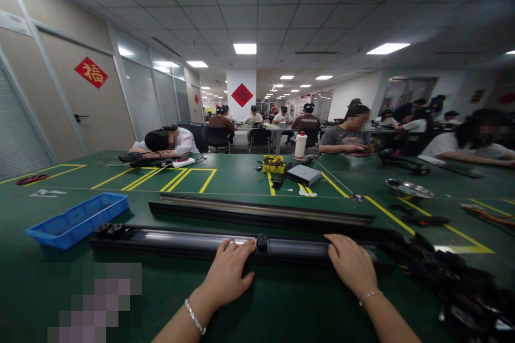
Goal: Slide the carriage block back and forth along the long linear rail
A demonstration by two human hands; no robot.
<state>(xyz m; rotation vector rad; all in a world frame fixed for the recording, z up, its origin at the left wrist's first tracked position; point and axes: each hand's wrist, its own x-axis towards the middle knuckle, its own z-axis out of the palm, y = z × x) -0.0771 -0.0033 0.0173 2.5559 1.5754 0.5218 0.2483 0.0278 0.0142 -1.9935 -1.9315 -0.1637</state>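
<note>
Brown shirt (306, 123) apparently reads "PUMPKIN"; red door sign (91, 72), "福".

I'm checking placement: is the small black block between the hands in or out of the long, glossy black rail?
In: the small black block sits within the rail, interrupting its shiny strip beside the left hand.

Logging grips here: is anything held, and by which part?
The left hand lies on the long black channel beside a small black block, the right hand farther right; whether either grips it cannot be told.

Left grip (228, 272) and right grip (354, 265) apart, palms down.
</note>
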